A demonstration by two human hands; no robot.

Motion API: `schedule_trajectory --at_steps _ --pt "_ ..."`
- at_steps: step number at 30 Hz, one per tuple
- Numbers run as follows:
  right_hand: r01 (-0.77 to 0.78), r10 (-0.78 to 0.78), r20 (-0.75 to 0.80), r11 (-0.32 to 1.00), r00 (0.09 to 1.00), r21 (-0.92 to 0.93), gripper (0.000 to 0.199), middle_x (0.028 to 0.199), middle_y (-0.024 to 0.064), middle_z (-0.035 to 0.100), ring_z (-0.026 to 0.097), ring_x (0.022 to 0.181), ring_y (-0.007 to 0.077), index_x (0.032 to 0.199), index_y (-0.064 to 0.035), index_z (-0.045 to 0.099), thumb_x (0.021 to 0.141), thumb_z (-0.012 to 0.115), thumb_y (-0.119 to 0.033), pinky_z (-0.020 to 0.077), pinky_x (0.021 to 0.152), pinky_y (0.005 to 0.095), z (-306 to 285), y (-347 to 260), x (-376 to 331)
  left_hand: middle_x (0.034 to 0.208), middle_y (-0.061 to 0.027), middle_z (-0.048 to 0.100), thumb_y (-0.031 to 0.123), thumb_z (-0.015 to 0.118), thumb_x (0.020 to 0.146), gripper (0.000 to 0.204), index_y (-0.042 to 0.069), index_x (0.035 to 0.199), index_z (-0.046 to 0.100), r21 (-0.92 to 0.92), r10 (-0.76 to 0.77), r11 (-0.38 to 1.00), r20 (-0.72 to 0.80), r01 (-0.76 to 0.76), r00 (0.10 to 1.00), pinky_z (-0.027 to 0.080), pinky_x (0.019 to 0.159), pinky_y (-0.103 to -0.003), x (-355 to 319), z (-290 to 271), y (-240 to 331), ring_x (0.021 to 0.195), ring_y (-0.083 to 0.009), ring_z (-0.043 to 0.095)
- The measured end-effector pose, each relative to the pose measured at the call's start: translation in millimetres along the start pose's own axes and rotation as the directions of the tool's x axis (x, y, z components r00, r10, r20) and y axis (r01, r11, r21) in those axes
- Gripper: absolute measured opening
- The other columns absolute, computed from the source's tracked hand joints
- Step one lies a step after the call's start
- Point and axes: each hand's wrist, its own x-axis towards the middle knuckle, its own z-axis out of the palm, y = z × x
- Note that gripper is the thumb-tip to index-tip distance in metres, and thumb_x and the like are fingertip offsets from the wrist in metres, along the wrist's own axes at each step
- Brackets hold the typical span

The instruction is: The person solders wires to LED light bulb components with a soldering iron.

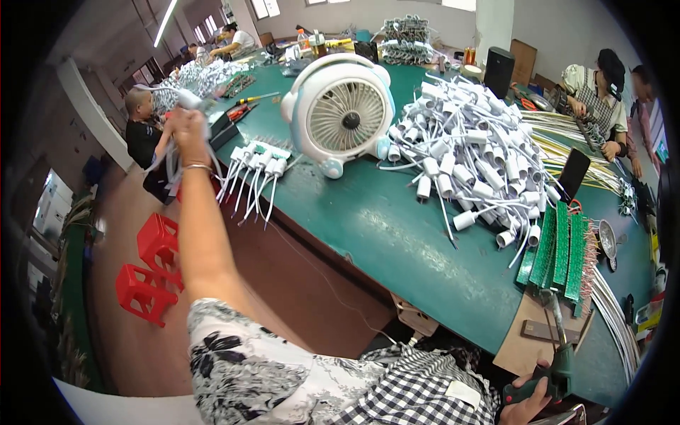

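My left hand (190,134) is stretched out past the table's left edge, closed around white wires. A white lamp socket (187,98) shows just above its fingers; the hand is a little blurred. Low at the right, my right hand (528,405) wraps round the dark handle of a soldering gun (562,350), whose metal barrel points up toward green circuit board strips (558,248). Several white sockets with wires (255,168) lie in a row at the table edge near my left hand. A big heap of such sockets (474,149) covers the table's middle right.
A white fan (347,117) stands on the green table (397,241). Bundled wires (613,319) and a brown board (524,336) lie at the right. Red stools (145,290) are on the floor at the left. A person (142,134) is beyond my left hand; another (598,106) works across the table.
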Motion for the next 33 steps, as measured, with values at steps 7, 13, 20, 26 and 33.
schedule_trajectory --at_steps 7,13,20,26,33 --pt "0.094 -0.149 -0.249 0.971 0.957 -0.219 0.039 0.075 0.0066 0.057 0.047 0.06 0.0101 0.114 0.0002 0.057 0.096 0.043 -0.031 0.0391 0.052 0.0219 29 8 -23 0.131 -0.0183 0.046 0.027 0.07 0.069 0.011 0.019 0.077 0.071 0.805 -0.434 0.593 0.295 0.024 0.851 0.03 0.104 -0.046 -129 26 -158 0.123 -0.0365 0.039" --pt "0.148 -0.17 -0.236 0.983 0.957 -0.107 0.038 0.086 0.0104 0.06 0.052 0.059 0.0116 0.12 -0.0007 0.05 0.093 0.046 -0.027 0.0449 0.05 0.024 38 6 -11 0.101 -0.0153 0.064 0.027 0.065 0.072 0.019 0.014 0.083 0.072 0.85 -0.288 0.482 0.384 -0.214 0.877 0.041 0.093 -0.044 -127 49 -164 0.102 -0.0337 0.056" --pt "0.287 -0.258 -0.289 0.956 0.922 0.064 0.04 0.104 0.0133 0.057 0.058 0.06 0.0169 0.12 -0.0001 0.045 0.086 0.054 -0.017 0.0494 0.05 0.0285 27 -2 2 0.102 -0.0175 0.061 -0.009 0.049 0.083 0.017 -0.005 0.09 0.063 0.544 0.299 0.81 -0.062 -0.219 0.952 0.047 0.085 -0.036 -91 61 -65 0.092 -0.0268 0.059" --pt "0.413 -0.307 -0.51 0.905 0.804 0.106 0.044 0.111 0.0148 0.055 0.056 0.059 0.0164 0.127 -0.0043 0.039 0.088 0.051 -0.021 0.0502 0.051 0.0299 -2 -24 17 0.103 -0.0114 0.055 -0.003 0.048 0.084 0.015 0.0 0.096 0.057 -0.306 0.242 0.947 0.475 -0.099 0.846 0.041 0.091 -0.033 -210 259 152 0.098 -0.0228 0.053" --pt "0.477 -0.365 -0.519 0.874 0.773 0.096 0.045 0.11 0.0155 0.055 0.057 0.059 0.0167 0.124 -0.0022 0.04 0.087 0.053 -0.023 0.0512 0.052 0.0292 -45 -8 11 0.075 -0.0065 0.065 0.025 0.06 0.084 0.028 0.007 0.105 0.056 -0.046 0.015 0.993 0.961 0.106 0.276 0.041 0.075 -0.042 -354 422 271 0.07 -0.0259 0.062"
